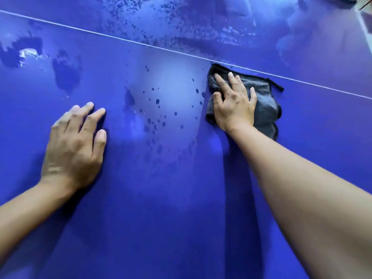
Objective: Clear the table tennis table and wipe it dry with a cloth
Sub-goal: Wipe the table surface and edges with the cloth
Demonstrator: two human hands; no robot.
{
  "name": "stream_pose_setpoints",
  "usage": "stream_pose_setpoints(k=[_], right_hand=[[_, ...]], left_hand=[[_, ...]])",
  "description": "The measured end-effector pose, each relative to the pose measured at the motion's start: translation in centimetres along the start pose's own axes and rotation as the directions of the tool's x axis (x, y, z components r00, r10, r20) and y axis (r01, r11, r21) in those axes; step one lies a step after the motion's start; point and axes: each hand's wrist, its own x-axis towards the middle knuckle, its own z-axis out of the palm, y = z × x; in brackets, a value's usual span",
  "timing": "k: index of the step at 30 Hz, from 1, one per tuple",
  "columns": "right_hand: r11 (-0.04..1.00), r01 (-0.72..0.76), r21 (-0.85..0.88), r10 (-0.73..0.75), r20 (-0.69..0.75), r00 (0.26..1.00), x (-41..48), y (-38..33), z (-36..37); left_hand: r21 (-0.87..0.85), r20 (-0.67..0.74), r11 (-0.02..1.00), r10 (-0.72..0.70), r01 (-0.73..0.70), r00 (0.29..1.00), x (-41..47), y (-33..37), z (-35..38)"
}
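Head view: my right hand (233,103) presses flat, fingers spread, on the grey cloth (263,105); the droplets (157,109) lie just left of it, between both hands, nearer my right.

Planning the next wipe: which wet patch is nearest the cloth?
The scatter of droplets just left of the cloth; the other patches lie farther off.

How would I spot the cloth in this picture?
Find the thin white line crossing the blue table. Just below it, right of the droplets, the right hand presses a rumpled dark grey cloth, the only fabric there.
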Motion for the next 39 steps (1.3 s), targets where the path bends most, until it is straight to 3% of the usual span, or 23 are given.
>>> stream_pose_setpoints(k=[7, 14, 18, 24, 30, 39], right_hand=[[0.997, -0.011, 0.072, 0.012, -0.011, 1.0, 8.2, -0.4, -0.1], [0.995, 0.03, 0.09, -0.029, -0.011, 1.0, 8.7, -0.3, -0.1], [0.989, 0.109, 0.105, -0.115, 0.059, 0.992, 7.3, -0.3, -0.5], [0.943, 0.329, 0.05, -0.333, 0.092, 0.938, -3.3, -2.5, -0.2], [0.936, 0.351, 0.005, -0.351, 0.039, 0.936, -18.5, -3.3, 0.4], [0.953, 0.29, 0.085, -0.296, 0.071, 0.953, -40.1, -5.2, -0.5]], left_hand=[[-0.046, 0.042, 0.999, -0.026, 0.028, 0.999, 0.2, 0.5, -0.6], [-0.042, 0.04, 0.998, -0.034, 0.035, 0.999, 0.0, 0.4, -0.6], [-0.045, 0.01, 0.999, -0.023, 0.024, 1.0, -0.1, 0.2, -0.4], [-0.038, 0.006, 0.999, -0.012, 0.012, 1.0, -0.4, -0.1, -0.3], [-0.019, 0.01, 1.0, 0.014, -0.014, 1.0, -1.5, -0.6, -1.1], [-0.081, 0.104, 0.996, 0.042, -0.034, 0.994, -27.0, 3.8, -5.5]])
